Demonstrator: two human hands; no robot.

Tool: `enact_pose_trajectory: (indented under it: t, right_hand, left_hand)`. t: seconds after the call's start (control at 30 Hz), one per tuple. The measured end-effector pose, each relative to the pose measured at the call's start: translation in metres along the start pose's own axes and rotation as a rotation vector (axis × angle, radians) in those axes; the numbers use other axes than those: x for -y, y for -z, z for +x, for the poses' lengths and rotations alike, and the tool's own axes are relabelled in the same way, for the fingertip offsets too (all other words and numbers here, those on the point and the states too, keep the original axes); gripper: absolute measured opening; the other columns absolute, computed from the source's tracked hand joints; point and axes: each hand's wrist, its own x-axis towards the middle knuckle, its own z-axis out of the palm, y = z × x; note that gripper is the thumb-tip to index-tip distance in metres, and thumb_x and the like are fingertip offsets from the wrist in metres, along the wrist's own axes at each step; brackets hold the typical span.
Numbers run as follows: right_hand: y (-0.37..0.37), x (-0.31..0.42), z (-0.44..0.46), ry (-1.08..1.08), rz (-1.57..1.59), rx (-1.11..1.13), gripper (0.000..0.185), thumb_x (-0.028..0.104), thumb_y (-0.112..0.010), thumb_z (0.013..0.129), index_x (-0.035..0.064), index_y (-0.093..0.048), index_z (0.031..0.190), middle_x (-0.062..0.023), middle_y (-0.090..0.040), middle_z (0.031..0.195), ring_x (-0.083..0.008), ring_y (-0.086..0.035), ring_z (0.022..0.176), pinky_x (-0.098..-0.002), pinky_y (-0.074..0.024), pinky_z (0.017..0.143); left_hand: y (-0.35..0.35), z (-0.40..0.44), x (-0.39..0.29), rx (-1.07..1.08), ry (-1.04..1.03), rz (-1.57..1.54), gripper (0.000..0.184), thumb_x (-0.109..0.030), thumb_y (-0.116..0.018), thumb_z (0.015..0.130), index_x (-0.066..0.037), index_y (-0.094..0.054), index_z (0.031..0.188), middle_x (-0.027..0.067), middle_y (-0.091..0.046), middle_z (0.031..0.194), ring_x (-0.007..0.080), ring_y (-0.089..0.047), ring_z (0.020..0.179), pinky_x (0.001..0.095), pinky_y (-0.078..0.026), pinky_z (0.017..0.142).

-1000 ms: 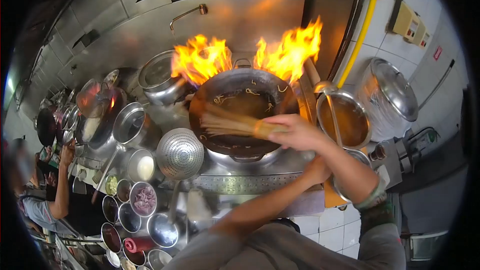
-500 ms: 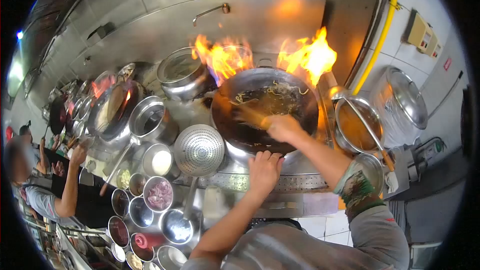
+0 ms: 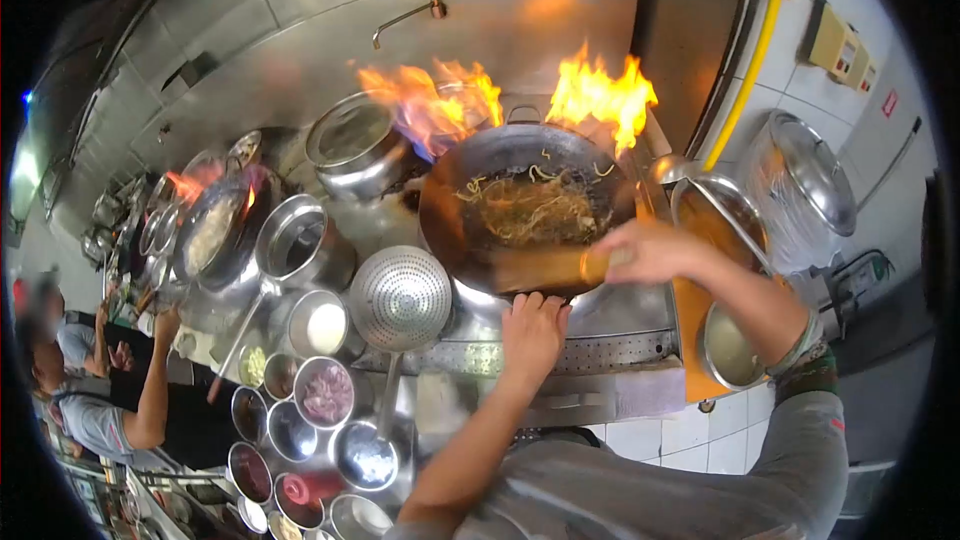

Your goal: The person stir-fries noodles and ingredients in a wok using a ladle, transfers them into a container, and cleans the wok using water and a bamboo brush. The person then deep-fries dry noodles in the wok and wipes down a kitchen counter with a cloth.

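Note:
A large dark wok (image 3: 455, 225) sits on the burner in front of me, with murky liquid and strands of noodle (image 3: 540, 205) in it. My left hand (image 3: 531, 340) is closed on its near edge; what the fingertips grip there is partly hidden. Over the near right rim, my right hand (image 3: 655, 252) grasps a bamboo wok brush (image 3: 550, 268), blurred by motion, its bristle end pointing left. Left of the wok lies a perforated strainer (image 3: 400, 295) with its handle towards me.
Flames (image 3: 602, 95) rise behind the wok. A lidded pot (image 3: 352, 145) stands back left, and a ladle (image 3: 735, 215) rests across a pot at right. Several ingredient bowls, one with sliced onion (image 3: 325, 392), fill the left side. Co-workers (image 3: 100, 410) stand far left.
My right hand has drawn the brush from the middle of the wok to its near right rim. The left hand stays at the edge. The view has shifted slightly.

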Motion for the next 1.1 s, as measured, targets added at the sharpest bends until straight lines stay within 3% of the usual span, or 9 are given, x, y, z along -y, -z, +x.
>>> enact_pose_trajectory:
  t: [0.13, 0.33, 0.4, 0.53, 0.63, 0.73, 0.87, 0.93, 1.1]
  right_hand:
    - [0.000, -0.003, 0.015, -0.312, -0.129, 0.019, 0.034, 0.022, -0.058, 0.076, 0.0062, -0.067, 0.104, -0.0208, -0.067, 0.093, -0.0348, -0.067, 0.080, -0.0408, -0.0517, 0.078]
    - [0.016, 0.011, 0.007, -0.220, -0.338, 0.084, 0.024, 0.017, -0.058, 0.074, 0.0097, -0.070, 0.093, -0.0174, -0.068, 0.091, -0.0359, -0.066, 0.086, -0.0437, -0.0532, 0.074]
    - [-0.018, -0.013, 0.064, -0.506, -0.362, -0.075, 0.023, 0.016, -0.058, 0.074, 0.0091, -0.070, 0.092, -0.0174, -0.068, 0.093, -0.0354, -0.066, 0.088, -0.0426, -0.0533, 0.075]
    - [-0.011, -0.016, 0.090, -0.355, -0.405, -0.091, 0.022, 0.013, -0.058, 0.072, 0.0092, -0.070, 0.090, -0.0194, -0.068, 0.091, -0.0347, -0.067, 0.088, -0.0442, -0.0534, 0.074]
    - [0.008, -0.048, 0.088, -0.283, -0.454, 0.039, 0.028, 0.020, -0.052, 0.079, 0.0152, -0.066, 0.103, -0.0173, -0.067, 0.089, -0.0353, -0.066, 0.085, -0.0466, -0.0526, 0.073]
    - [-0.028, -0.064, 0.119, -0.484, -0.509, -0.170, 0.034, 0.022, -0.059, 0.077, 0.0220, -0.065, 0.110, -0.0164, -0.068, 0.091, -0.0342, -0.066, 0.083, -0.0461, -0.0531, 0.074]
    - [-0.009, -0.094, 0.073, -0.123, -0.479, -0.192, 0.037, 0.026, -0.065, 0.074, 0.0260, -0.066, 0.111, -0.0123, -0.069, 0.091, -0.0314, -0.066, 0.083, -0.0439, -0.0536, 0.073]
    - [-0.001, -0.137, 0.082, -0.243, -0.488, -0.255, 0.041, 0.028, -0.069, 0.071, 0.0282, -0.065, 0.112, -0.0096, -0.069, 0.088, -0.0281, -0.067, 0.081, -0.0435, -0.0536, 0.071]
    - [-0.055, -0.118, 0.135, 0.025, -0.291, -0.366, 0.053, 0.030, -0.069, 0.072, 0.0307, -0.057, 0.123, -0.0167, -0.066, 0.086, -0.0348, -0.065, 0.080, -0.0439, -0.0520, 0.073]
  left_hand:
    - [0.003, 0.001, -0.004, 0.041, 0.017, -0.003, 0.014, -0.021, -0.067, 0.080, -0.010, -0.068, 0.088, 0.0055, -0.058, 0.079, 0.0270, -0.053, 0.080, 0.0405, -0.040, 0.068]
    - [-0.002, -0.001, 0.001, -0.039, -0.005, -0.064, 0.012, -0.021, -0.067, 0.079, -0.010, -0.067, 0.085, 0.0054, -0.058, 0.080, 0.0274, -0.052, 0.080, 0.0407, -0.040, 0.068]
    - [-0.003, -0.002, 0.004, -0.030, -0.013, -0.084, 0.012, -0.021, -0.067, 0.079, -0.010, -0.067, 0.084, 0.0056, -0.058, 0.080, 0.0275, -0.052, 0.079, 0.0408, -0.040, 0.068]
    - [-0.002, -0.001, 0.009, -0.028, -0.014, -0.128, 0.011, -0.020, -0.067, 0.079, -0.010, -0.067, 0.083, 0.0060, -0.058, 0.078, 0.0275, -0.052, 0.077, 0.0413, -0.040, 0.069]
    - [0.002, 0.003, 0.012, -0.067, -0.033, -0.141, 0.011, -0.021, -0.067, 0.079, -0.010, -0.064, 0.080, 0.0069, -0.058, 0.077, 0.0281, -0.053, 0.076, 0.0411, -0.040, 0.067]
    - [0.001, 0.002, 0.011, -0.042, -0.056, -0.153, 0.012, -0.020, -0.066, 0.080, -0.009, -0.062, 0.079, 0.0076, -0.058, 0.077, 0.0287, -0.052, 0.075, 0.0411, -0.041, 0.066]
    - [0.004, 0.001, 0.017, 0.010, -0.046, -0.141, 0.012, -0.020, -0.066, 0.080, -0.008, -0.063, 0.080, 0.0079, -0.058, 0.078, 0.0291, -0.052, 0.075, 0.0413, -0.041, 0.067]
    - [0.002, 0.000, 0.018, 0.011, -0.045, -0.136, 0.012, -0.020, -0.066, 0.080, -0.008, -0.062, 0.080, 0.0082, -0.058, 0.078, 0.0294, -0.052, 0.075, 0.0412, -0.041, 0.067]
    - [0.002, 0.003, 0.016, 0.026, -0.045, -0.148, 0.013, -0.019, -0.066, 0.080, -0.007, -0.063, 0.078, 0.0087, -0.059, 0.077, 0.0298, -0.053, 0.076, 0.0412, -0.041, 0.067]
